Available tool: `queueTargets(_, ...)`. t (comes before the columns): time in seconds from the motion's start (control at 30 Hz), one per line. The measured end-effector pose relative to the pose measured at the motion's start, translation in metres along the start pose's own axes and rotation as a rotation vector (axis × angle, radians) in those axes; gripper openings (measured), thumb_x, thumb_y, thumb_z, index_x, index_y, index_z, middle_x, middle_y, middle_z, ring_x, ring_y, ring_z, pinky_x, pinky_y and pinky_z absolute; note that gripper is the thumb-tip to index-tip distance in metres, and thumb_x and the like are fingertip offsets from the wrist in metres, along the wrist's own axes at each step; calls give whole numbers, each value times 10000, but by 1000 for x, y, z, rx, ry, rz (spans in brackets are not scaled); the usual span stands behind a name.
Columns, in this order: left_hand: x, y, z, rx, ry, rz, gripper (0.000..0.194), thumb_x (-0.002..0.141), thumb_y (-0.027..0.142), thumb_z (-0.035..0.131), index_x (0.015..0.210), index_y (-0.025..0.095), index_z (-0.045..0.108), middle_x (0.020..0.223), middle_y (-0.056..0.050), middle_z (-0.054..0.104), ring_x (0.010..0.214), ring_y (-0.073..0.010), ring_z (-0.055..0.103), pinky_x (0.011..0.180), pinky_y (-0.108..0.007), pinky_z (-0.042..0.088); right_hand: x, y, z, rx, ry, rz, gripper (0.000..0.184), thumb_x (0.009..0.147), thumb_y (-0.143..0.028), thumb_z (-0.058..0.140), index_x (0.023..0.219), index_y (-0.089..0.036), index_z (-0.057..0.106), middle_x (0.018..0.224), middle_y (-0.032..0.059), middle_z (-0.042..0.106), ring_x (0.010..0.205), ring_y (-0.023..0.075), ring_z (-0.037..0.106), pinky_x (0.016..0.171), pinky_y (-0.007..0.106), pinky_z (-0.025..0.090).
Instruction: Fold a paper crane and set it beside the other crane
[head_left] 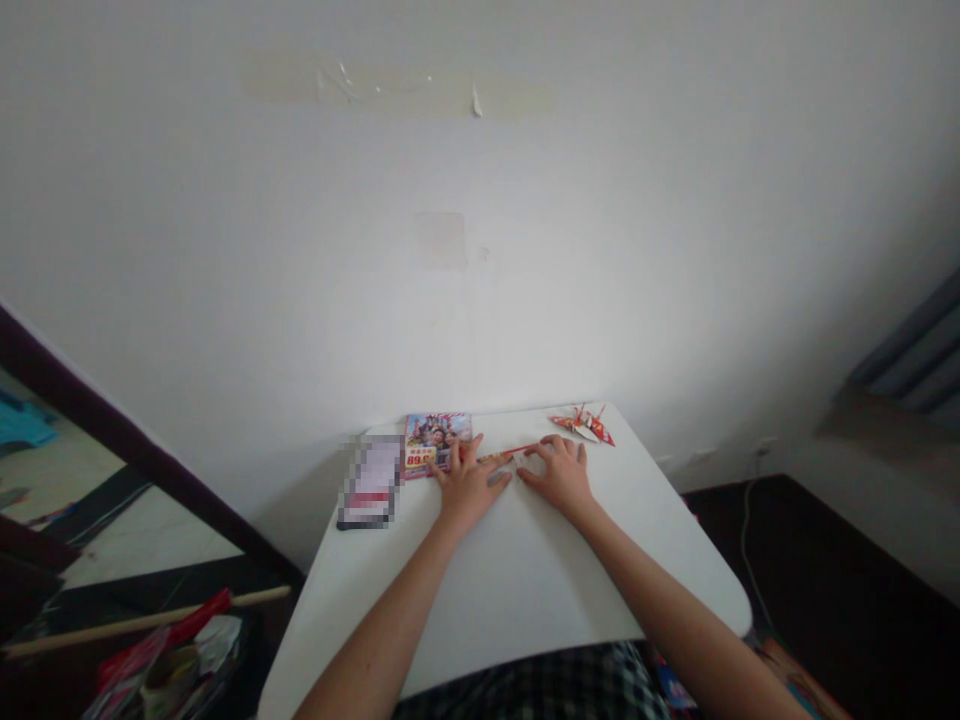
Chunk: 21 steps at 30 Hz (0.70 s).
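Observation:
A thin red-and-tan edge of folded paper (514, 453) shows on the white table (517, 570), between my two hands. My left hand (466, 485) lies with its fingers spread, some over the corner of a printed leaflet (426, 432) and others at the paper's left end. At the other end, my right hand (564, 478) rests with bent fingers apart, its fingertips touching the paper. Most of this paper's shape is hidden or too small to make out. Beyond my right hand stands a red-and-white origami crane (585, 425).
A phone (373, 480), its screen blurred, lies left of the leaflet. The table's far edge meets the wall (480, 330). Low on the left are a dark-framed mirror (150, 480), a wooden stick (150, 622) and a heap of bags. A cable (745, 530) hangs at right.

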<state>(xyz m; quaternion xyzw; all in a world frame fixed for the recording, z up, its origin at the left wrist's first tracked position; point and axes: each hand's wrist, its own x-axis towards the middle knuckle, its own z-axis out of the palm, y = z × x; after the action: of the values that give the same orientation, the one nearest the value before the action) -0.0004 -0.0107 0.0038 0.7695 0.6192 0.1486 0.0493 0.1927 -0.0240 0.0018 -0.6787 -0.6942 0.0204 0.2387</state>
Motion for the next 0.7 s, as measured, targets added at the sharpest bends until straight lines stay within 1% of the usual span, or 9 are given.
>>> queueTargets(0.13,0,-1,2,8,12,2,411,861,679,528,1261,610,590,1636,83,317,1522,-422,138,1113,-805,86,0,0,-4,-8,-37,-7,426,797,-579,711,1152,-344,681,1307,61,566,1236,297,469,1115,576,239)
queueTargets(0.23,1,-1,2,-7,12,0,402,861,678,528,1253,616,593,1634,81,319,1522,-421,137,1106,-813,81,0,1,-6,-10,-56,-21,474,779,-597,716,1180,-349,668,1324,65,561,1248,305,461,1114,579,236)
queueTargets(0.4,1,1,0,-18,-4,-8,412,859,666,542,1258,590,607,1636,75,318,1519,-432,134,1118,-801,66,0,3,-7,-19,-73,-36,518,764,-612,716,1205,-348,658,1343,72,554,1258,309,460,1125,583,215)
queueTargets(0.53,1,1,-1,-13,-2,-2,413,860,659,541,1263,588,605,1636,80,316,1521,-436,126,1120,-801,66,-1,4,-6,-27,-77,-51,581,734,-644,730,1231,-357,647,1352,71,547,1269,314,448,1119,573,230)
queueTargets(0.63,0,1,-1,-16,3,6,403,863,656,543,1257,598,602,1633,75,322,1519,-433,137,1106,-815,66,-2,5,-6,-41,-62,-60,586,747,-644,721,1251,-358,637,1353,68,549,1264,304,451,1117,554,242)
queueTargets(0.7,0,1,-2,-15,6,7,400,866,647,545,1260,601,597,1630,75,329,1519,-429,138,1104,-816,70,-2,6,-6,-41,-53,-68,546,777,-650,694,1237,-361,647,1344,63,557,1263,298,454,1114,543,250)
